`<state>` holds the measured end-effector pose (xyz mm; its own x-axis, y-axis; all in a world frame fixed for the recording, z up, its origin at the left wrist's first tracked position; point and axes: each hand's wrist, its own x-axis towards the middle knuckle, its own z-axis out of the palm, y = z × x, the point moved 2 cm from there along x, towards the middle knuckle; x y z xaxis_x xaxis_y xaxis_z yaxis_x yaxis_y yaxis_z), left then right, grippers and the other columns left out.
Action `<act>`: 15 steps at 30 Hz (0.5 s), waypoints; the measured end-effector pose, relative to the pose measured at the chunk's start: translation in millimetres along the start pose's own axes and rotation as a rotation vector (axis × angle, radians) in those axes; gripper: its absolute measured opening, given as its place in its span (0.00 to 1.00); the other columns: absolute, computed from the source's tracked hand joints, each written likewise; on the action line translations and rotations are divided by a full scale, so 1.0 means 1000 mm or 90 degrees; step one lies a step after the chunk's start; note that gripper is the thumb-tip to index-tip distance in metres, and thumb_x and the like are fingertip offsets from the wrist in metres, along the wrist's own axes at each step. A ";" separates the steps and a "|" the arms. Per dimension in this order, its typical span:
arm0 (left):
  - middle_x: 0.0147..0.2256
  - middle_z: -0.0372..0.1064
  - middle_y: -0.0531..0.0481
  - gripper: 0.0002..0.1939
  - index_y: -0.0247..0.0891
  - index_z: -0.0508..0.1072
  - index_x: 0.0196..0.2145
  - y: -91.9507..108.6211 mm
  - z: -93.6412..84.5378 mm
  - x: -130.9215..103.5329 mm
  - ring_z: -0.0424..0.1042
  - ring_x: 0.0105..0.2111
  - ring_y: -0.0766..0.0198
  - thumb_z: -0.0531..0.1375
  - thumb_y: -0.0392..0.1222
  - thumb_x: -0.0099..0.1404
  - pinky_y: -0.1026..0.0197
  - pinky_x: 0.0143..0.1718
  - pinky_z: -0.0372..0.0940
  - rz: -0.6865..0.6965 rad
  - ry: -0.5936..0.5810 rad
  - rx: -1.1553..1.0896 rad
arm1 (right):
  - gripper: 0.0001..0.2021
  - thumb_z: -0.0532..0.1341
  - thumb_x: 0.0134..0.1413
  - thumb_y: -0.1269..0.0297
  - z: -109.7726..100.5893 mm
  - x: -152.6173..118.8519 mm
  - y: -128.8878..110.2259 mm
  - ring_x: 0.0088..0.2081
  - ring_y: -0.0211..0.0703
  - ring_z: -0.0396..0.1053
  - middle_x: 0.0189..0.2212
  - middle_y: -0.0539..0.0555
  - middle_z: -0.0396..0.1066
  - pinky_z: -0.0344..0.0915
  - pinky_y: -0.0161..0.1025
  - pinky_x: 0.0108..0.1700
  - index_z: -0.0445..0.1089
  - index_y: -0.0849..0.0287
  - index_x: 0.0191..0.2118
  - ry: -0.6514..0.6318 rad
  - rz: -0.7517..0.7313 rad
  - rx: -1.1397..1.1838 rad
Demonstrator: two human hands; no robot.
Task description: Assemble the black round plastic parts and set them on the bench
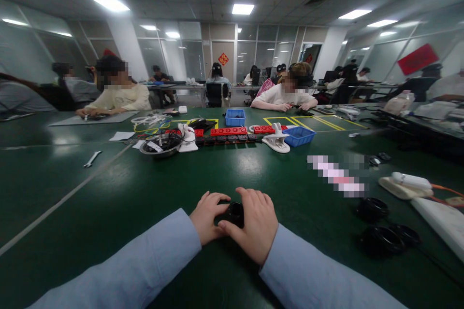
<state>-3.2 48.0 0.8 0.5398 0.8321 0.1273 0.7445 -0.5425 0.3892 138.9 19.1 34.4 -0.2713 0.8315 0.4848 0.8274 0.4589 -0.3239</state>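
Observation:
Between my two hands is a small black ring-shaped part (236, 210) with a round opening facing up, low over the green table (145, 198). My left hand (210, 217) curls round its left side, thumb and fingers bent against it. From the right, my right hand (255, 222) wraps it, with the thumb across the front and the fingers behind. The palms hide much of the part, so its full shape does not show. To the right lie similar black round parts, one (372, 209) behind another (382, 240).
A wrench (93, 159) lies at left. Farther back stand a metal bowl (159, 147) of black cables, red socket strips (229, 131), a white clip stand (277, 139) and a blue bin (299, 135). At right is a white power bank-like device (411, 181). Co-workers sit across the table.

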 end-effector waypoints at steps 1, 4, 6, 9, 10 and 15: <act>0.46 0.61 0.48 0.19 0.45 0.69 0.41 0.001 0.000 0.000 0.58 0.48 0.52 0.61 0.43 0.49 0.41 0.53 0.42 -0.001 0.006 0.000 | 0.22 0.61 0.42 0.53 0.001 0.000 0.000 0.38 0.49 0.61 0.35 0.56 0.65 0.55 0.48 0.42 0.63 0.61 0.42 -0.016 -0.015 -0.015; 0.46 0.62 0.49 0.18 0.44 0.69 0.41 0.002 0.000 -0.001 0.59 0.48 0.53 0.60 0.41 0.49 0.43 0.53 0.43 -0.002 0.021 -0.002 | 0.12 0.59 0.45 0.62 0.002 0.001 -0.002 0.35 0.45 0.60 0.31 0.54 0.65 0.56 0.44 0.40 0.65 0.59 0.37 -0.054 -0.070 -0.021; 0.46 0.62 0.49 0.18 0.43 0.69 0.40 0.002 0.000 -0.001 0.59 0.48 0.53 0.60 0.40 0.49 0.43 0.54 0.43 -0.002 0.022 -0.002 | 0.12 0.58 0.45 0.66 0.002 0.001 -0.003 0.36 0.45 0.60 0.33 0.54 0.65 0.56 0.43 0.40 0.65 0.60 0.39 -0.061 -0.090 -0.001; 0.46 0.62 0.48 0.17 0.42 0.70 0.39 0.002 0.001 -0.001 0.59 0.48 0.53 0.60 0.38 0.48 0.43 0.54 0.42 -0.001 0.021 0.001 | 0.12 0.56 0.43 0.70 0.002 0.001 -0.004 0.37 0.45 0.59 0.35 0.55 0.65 0.57 0.42 0.41 0.65 0.62 0.38 -0.073 -0.108 0.035; 0.46 0.62 0.49 0.17 0.42 0.69 0.39 0.002 0.000 -0.001 0.59 0.48 0.53 0.60 0.38 0.48 0.43 0.54 0.42 0.000 0.022 0.001 | 0.12 0.55 0.43 0.71 0.002 0.000 -0.005 0.38 0.45 0.59 0.36 0.55 0.65 0.58 0.42 0.41 0.65 0.62 0.37 -0.076 -0.116 0.049; 0.45 0.63 0.49 0.21 0.43 0.67 0.43 0.000 0.000 -0.001 0.60 0.47 0.53 0.61 0.40 0.48 0.43 0.54 0.43 0.003 0.024 -0.007 | 0.18 0.52 0.38 0.78 0.003 -0.004 -0.006 0.44 0.42 0.60 0.41 0.53 0.66 0.53 0.43 0.51 0.64 0.59 0.39 -0.083 -0.173 0.124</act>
<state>-3.7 47.0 1.2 0.5276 0.8335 0.1638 0.7377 -0.5452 0.3982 133.7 14.4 32.0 -0.5401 0.6978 0.4705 0.6098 0.7098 -0.3527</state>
